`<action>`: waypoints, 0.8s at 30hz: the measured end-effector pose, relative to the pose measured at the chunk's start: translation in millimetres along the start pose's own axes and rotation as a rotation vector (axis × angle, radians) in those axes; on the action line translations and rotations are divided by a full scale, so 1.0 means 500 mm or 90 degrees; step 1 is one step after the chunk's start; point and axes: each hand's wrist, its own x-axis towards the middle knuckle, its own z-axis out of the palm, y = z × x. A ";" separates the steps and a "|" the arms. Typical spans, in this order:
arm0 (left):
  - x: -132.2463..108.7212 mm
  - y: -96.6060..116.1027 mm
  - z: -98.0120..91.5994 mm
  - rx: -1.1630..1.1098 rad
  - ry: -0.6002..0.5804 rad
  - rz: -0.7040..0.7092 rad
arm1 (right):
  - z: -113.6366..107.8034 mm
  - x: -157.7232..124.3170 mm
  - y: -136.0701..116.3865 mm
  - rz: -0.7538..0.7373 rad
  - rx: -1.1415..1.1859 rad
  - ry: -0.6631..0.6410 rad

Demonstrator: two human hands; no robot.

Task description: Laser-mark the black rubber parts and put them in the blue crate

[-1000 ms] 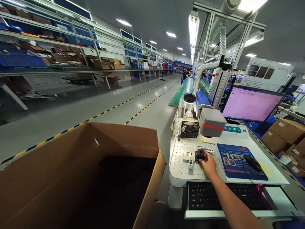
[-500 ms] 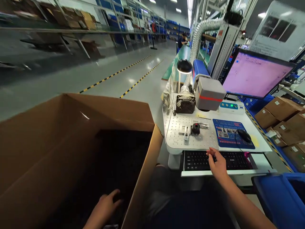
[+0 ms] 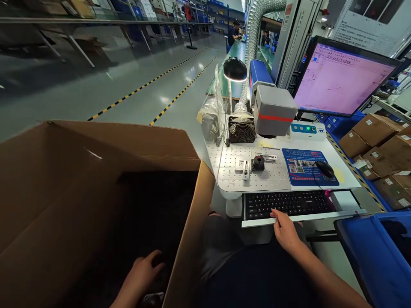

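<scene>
My left hand (image 3: 141, 271) reaches down inside a large open cardboard box (image 3: 96, 201), its fingers curled over dark contents I cannot make out. My right hand (image 3: 284, 231) rests at the front edge of the black keyboard (image 3: 285, 203), fingers bent, thumb touching the bottom row of keys, holding nothing. A small black round part (image 3: 258, 162) sits in a metal fixture on the white perforated plate (image 3: 237, 175) under the grey laser head (image 3: 274, 111).
A black mouse (image 3: 325, 169) lies on a blue pad. A pink-lit monitor (image 3: 343, 79) stands behind. A blue bin (image 3: 375, 252) is at lower right, stacked cardboard boxes (image 3: 375, 141) at far right. A fan unit (image 3: 241, 129) and lamp (image 3: 235, 69) stand behind the plate. Distant person (image 3: 236, 30).
My right hand left the black part on the fixture and drew back to the keyboard's front edge. My left hand came into view inside the box. The view tilted downward.
</scene>
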 end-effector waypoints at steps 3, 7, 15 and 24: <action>0.002 -0.003 0.002 -0.009 0.003 -0.002 | -0.003 0.003 0.002 0.008 0.005 -0.002; 0.006 -0.006 0.000 -0.018 0.011 -0.005 | -0.020 0.022 -0.001 0.008 -0.006 0.017; 0.000 0.000 -0.019 -0.023 0.026 -0.005 | -0.048 0.178 -0.034 -0.040 -0.007 0.097; -0.045 0.034 -0.056 -0.062 0.023 0.004 | -0.012 0.399 -0.108 0.092 -0.111 0.041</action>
